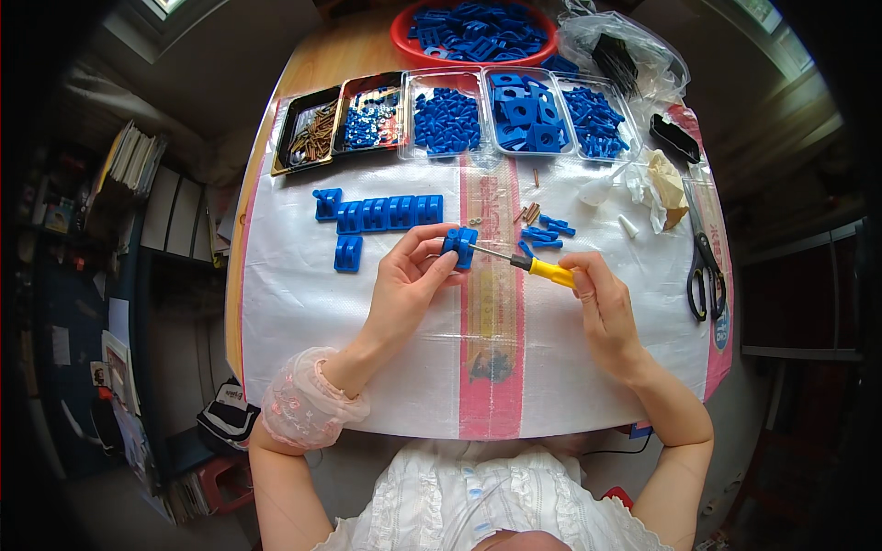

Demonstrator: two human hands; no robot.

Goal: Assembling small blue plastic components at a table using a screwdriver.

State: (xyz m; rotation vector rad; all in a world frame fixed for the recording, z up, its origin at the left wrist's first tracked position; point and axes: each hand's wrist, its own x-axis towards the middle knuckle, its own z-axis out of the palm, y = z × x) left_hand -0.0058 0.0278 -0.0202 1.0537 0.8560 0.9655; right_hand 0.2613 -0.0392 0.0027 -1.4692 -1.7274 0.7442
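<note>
Between the thumb and fingers of my left hand [412, 272] is a small blue plastic bracket [458, 247]. My right hand [602, 308] grips a screwdriver [551, 272] by its yellow and black handle. The metal shaft points left, and its tip meets the bracket; the exact contact spot is too small to make out. Left of my hands stands a row of similar blue brackets [390, 213], with one more bracket [347, 253] below it. Loose blue levers [544, 238] and a few copper-coloured screws [530, 213] lie just beyond the screwdriver.
Along the far side stand trays of screws [313, 134], nuts [371, 121] and blue parts [446, 119]. A red basin [401, 37] heaped with blue pieces is behind them. Black scissors [704, 266] lie at the right edge, near crumpled paper [668, 188] and a plastic bag [634, 41].
</note>
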